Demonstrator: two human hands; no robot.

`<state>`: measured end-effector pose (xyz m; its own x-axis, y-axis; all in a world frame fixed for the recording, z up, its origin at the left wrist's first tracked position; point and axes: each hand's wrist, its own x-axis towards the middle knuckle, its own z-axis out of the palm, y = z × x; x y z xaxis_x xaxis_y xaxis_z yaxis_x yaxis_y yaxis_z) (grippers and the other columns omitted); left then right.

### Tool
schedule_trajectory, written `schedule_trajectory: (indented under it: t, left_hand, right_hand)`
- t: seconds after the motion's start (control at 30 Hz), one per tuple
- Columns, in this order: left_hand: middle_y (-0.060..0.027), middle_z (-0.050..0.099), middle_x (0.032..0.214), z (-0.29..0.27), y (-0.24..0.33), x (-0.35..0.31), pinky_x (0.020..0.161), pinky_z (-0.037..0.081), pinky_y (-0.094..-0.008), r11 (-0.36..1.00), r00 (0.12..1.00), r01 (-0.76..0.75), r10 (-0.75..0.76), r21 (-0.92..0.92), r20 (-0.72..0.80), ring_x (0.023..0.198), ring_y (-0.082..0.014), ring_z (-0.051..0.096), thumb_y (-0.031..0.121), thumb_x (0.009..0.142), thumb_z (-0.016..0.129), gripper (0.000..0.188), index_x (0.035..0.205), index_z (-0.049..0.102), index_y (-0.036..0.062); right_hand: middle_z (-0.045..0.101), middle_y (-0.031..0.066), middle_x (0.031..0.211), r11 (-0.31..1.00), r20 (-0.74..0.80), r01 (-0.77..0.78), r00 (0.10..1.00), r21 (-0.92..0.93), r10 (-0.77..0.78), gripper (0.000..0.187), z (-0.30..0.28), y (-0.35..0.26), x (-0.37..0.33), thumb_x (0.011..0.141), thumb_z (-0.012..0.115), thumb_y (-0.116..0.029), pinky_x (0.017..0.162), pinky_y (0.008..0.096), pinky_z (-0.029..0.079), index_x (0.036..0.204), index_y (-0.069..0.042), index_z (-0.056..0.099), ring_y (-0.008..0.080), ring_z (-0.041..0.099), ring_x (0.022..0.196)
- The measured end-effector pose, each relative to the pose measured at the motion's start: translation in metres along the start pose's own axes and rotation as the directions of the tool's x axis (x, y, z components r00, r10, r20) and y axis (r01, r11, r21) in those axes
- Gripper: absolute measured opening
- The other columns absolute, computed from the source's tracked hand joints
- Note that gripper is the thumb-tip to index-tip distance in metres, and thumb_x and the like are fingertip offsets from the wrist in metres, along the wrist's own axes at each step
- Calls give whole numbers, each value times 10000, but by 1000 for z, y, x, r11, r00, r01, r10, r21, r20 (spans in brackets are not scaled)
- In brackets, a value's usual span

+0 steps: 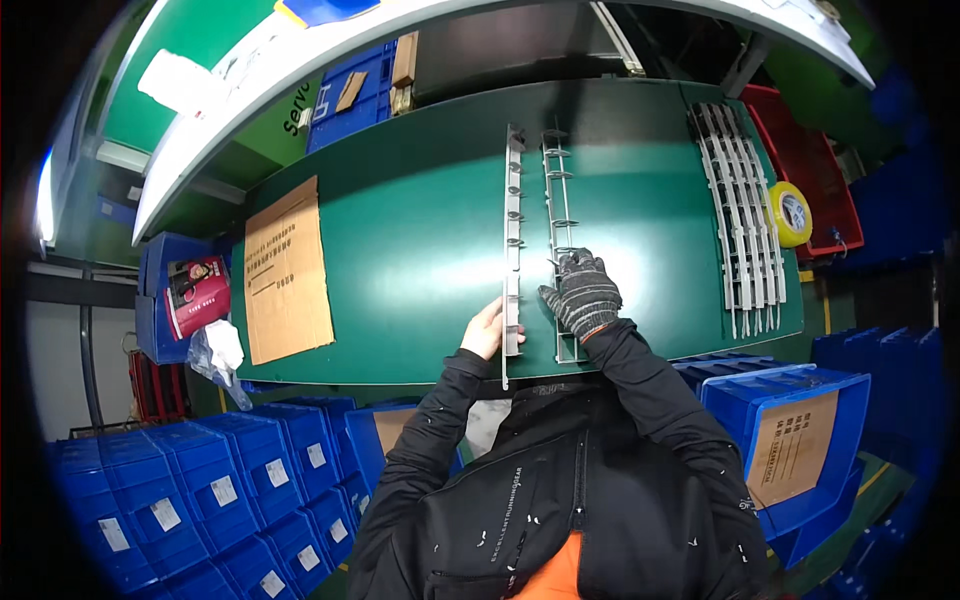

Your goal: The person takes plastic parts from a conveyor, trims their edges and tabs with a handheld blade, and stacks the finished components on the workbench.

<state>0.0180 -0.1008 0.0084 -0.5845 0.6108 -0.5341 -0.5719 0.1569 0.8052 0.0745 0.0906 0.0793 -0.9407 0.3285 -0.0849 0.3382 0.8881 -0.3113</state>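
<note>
A long, narrow light-metal rail [514,262] with evenly spaced clips stands lengthwise at the middle of the green table, its near end past the front edge. My bare left hand [484,329] grips it near that end, the fingers partly hidden behind it. Just to the right lies a slim wire frame [561,208] with cross loops, apart from the rail. Over the near half of this frame is my right hand [583,296], in a grey-black striped knit glove, its fingers curled onto the wires and its thumb toward the rail.
Several similar metal rails [742,220] lie side by side at the right, beside a yellow tape roll [790,214] and a red bin [835,190]. A cardboard sheet [287,272] lies at the left. Blue crates [215,455] stand below the table; a white shelf [450,40] spans the back.
</note>
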Motion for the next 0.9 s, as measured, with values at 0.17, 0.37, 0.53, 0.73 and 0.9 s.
schedule_trajectory:
  t: [0.17,0.37,0.53,0.73,0.9]
  left_hand:
    - [-51,597,800,-10,38,5,545,471,-238,766,993,58,-109,641,40,615,-122,587,140,876,429,354,1213,453,36]
    - [-89,578,937,-33,117,2,611,478,-257,892,883,-316,401,324,-245,773,-138,577,199,877,481,320,1131,485,5]
    - [-66,545,826,-28,176,-13,597,451,-235,762,707,-647,587,-25,-395,691,-138,549,224,876,487,313,1089,492,-6]
    - [-20,507,607,-16,236,-74,402,371,-186,584,541,-811,725,-36,-427,456,-92,470,248,894,462,241,879,533,18]
    - [-66,577,621,32,263,-136,390,401,-181,367,264,-871,910,327,-320,465,-97,534,157,863,534,173,826,567,-9]
  right_hand:
    - [590,108,959,983,119,78,991,-168,-58,331,35,16,10,780,472,-291,879,371,369,948,-32,591,240,499,977]
    - [571,102,925,945,-85,309,950,102,-302,259,-45,5,-42,709,526,-225,802,376,429,896,-60,593,247,518,923]
    - [556,99,932,828,-172,516,856,221,-488,259,-53,-16,-74,639,590,-241,718,368,480,851,-92,606,259,528,919]
    - [573,91,945,621,-476,701,705,350,-526,263,-69,-26,-74,637,625,-155,690,364,478,888,-79,608,274,550,847]
    - [580,54,736,35,-244,242,952,970,184,226,-75,-7,-71,883,494,-216,599,213,439,909,-22,606,96,541,668]
